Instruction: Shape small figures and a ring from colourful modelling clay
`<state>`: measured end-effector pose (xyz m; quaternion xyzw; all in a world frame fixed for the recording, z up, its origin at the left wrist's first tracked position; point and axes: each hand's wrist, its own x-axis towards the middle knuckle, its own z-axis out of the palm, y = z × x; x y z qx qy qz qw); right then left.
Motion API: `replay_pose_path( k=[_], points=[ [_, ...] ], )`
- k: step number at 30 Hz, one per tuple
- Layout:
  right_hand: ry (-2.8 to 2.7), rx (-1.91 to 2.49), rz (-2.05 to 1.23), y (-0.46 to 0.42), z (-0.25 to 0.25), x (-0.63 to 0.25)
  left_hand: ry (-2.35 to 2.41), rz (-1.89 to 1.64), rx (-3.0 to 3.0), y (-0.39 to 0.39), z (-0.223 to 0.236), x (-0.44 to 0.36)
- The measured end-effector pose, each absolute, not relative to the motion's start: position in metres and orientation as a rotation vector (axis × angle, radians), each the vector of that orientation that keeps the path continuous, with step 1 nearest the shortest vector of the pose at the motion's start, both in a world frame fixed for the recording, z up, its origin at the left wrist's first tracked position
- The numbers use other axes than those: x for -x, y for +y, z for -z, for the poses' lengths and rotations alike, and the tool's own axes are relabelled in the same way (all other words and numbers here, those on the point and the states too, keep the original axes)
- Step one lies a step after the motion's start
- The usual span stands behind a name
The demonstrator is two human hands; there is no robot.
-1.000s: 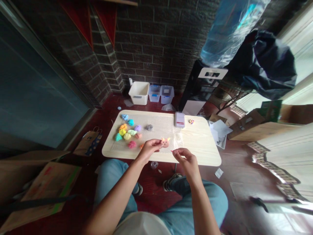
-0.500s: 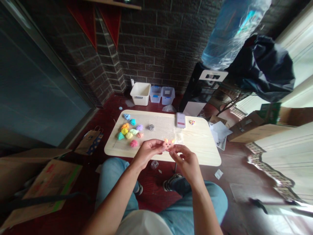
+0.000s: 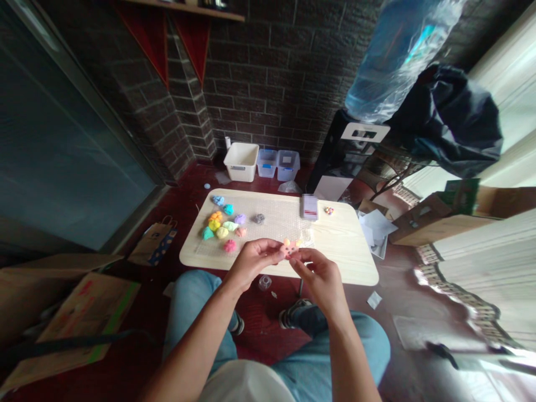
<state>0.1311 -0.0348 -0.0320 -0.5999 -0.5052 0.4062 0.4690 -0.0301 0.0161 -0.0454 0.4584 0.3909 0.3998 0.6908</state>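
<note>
Fingers of the left hand [image 3: 256, 261] pinch the pink figure [image 3: 288, 248] above the desk [image 3: 341, 240]; the right hand's [image 3: 321, 274] have come in to its lower edge (so both share it). Coloured lumps [image 3: 214, 224] sit on the desk's left.

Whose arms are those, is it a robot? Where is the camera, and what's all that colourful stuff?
No robot here! These are a person's two bare hands, and the camera sits on their head, looking forward and down. That's why you see their knees too.

The left hand holds a little pink shape with yellow bits on top and dark spots. The fingertips of the right hand are right at its edge.

On the pale table, soft-looking lumps in many colours lie on or beside a clear, bumpy sheet. Toward the far side are a flat, pale purple item and a small colourful cluster.
</note>
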Motion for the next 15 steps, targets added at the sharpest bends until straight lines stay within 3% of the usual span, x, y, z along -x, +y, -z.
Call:
replay_pose_path(
  k=[15],
  points=[
    [-1.249,1.489,-0.904,-0.0372,0.0281,-0.1255,0.842,-0.915,-0.963,0.0121,0.0388,0.0277]
  ],
)
